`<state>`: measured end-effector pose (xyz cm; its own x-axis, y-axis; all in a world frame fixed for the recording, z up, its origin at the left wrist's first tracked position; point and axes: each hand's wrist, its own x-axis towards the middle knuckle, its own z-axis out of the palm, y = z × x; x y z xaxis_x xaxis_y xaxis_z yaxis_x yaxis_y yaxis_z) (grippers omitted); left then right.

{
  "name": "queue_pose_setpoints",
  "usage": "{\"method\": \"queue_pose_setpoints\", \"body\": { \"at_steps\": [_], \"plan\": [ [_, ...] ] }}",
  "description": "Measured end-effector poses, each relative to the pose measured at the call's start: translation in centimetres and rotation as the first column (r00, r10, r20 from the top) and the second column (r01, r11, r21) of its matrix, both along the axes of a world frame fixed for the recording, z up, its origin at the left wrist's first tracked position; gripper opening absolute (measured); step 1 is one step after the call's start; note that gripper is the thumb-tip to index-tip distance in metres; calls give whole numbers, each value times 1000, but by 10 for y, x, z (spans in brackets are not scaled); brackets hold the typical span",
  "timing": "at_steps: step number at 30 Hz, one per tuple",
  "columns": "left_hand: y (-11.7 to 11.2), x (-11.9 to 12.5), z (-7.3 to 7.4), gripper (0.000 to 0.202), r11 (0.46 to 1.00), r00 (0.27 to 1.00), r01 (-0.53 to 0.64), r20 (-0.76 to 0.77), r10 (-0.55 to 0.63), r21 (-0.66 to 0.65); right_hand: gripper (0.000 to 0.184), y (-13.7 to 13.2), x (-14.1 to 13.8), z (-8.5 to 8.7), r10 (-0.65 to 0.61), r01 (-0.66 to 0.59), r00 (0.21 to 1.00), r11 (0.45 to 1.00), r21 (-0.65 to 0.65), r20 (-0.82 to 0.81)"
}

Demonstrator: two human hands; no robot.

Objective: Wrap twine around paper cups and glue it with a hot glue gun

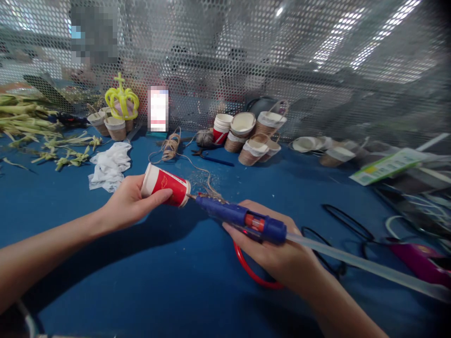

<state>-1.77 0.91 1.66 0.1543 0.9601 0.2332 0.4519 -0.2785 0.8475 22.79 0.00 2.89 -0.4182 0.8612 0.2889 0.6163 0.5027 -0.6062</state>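
Observation:
My left hand (136,202) is closed around a red and white paper cup (171,185), held tilted on its side above the table. In my right hand (273,251) is a blue hot glue gun (225,211), with a long translucent glue stick (352,257) running out of its back. The gun's nozzle (191,196) is at the base end of the cup; whether it touches I cannot tell. A strand of twine (202,168) lies on the table behind the cup and nozzle, leading from a loose twine bundle (171,146).
Several twine-wrapped cups (252,152) stand at the back beside stacked paper cups (222,126). Pliers (213,158) lie before them. At left are white cloth (111,165), dried husks (24,117) and a yellow crown (121,101). Black cable (347,220) and a magenta item (419,258) are at right.

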Motion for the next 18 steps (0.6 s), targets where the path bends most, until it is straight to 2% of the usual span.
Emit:
{"method": "queue_pose_setpoints", "body": {
  "at_steps": [5,10,14,18],
  "plan": [
    [2,-1,-2,23,999,999,-11,33,12,-41,8,0,0,2,63,-70,995,993,91,80],
    [2,0,-1,18,1000,999,12,40,-11,-1,8,0,1,-1,57,-61,997,996,59,61],
    [0,1,-1,16,988,995,95,-28,-92,123,10,2,2,-1,-14,13,999,1000,23,33],
    [-1,-2,-5,12,945,983,156,-140,-119,288,17,4,2,2,-20,20,1000,999,29,6]
  ]
}}
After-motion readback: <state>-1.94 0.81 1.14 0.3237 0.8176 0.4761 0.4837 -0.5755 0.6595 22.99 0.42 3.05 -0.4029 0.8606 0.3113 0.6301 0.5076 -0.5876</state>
